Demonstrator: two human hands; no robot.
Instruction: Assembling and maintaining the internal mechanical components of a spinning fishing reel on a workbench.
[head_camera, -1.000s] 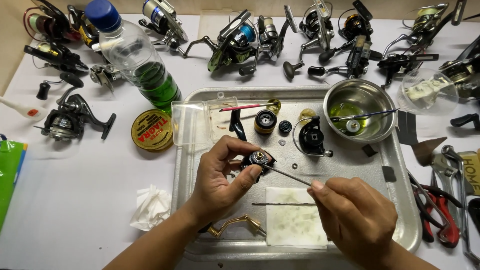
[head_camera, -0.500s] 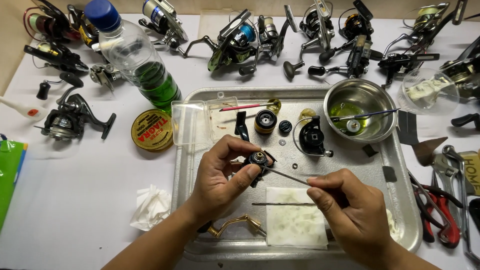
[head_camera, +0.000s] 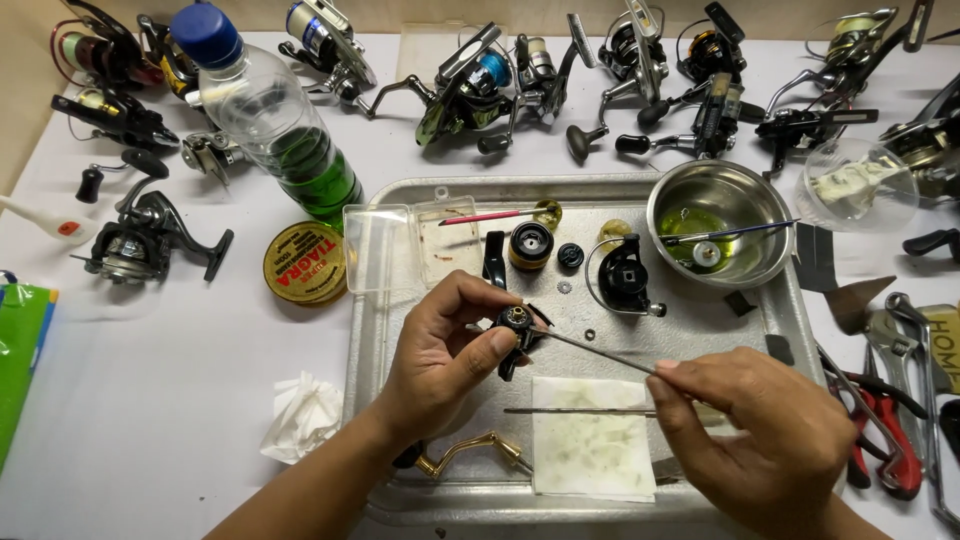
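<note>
- Left hand (head_camera: 440, 355) has its fingers curled around a small black reel part (head_camera: 515, 330), thumb pressed on its side, holding it just above the metal tray (head_camera: 790, 330).
- Your right hand (head_camera: 755, 440) is pinched shut on a thin metal rod (head_camera: 595, 350), and the rod's tip sits right at the brassy centre of the part.
- Keep that left grip firm but don't squeeze harder. I'd say the part could twist if you lever against it.
- Rest your right wrist on the tray edge if you can; a long thin rod like that probably wobbles at the tip.
- Work over the white paper pad (head_camera: 590, 450), so anything that drops lands there and not among the loose washers.
- Second thin rod (head_camera: 580, 410) lies on the pad just under your hands, and the gold handle (head_camera: 470, 452) is near your left wrist. Mind you don't knock either.
- Steel bowl (head_camera: 718, 225) with the greenish liquid and a brush is at the tray's far right corner, within reach.
</note>
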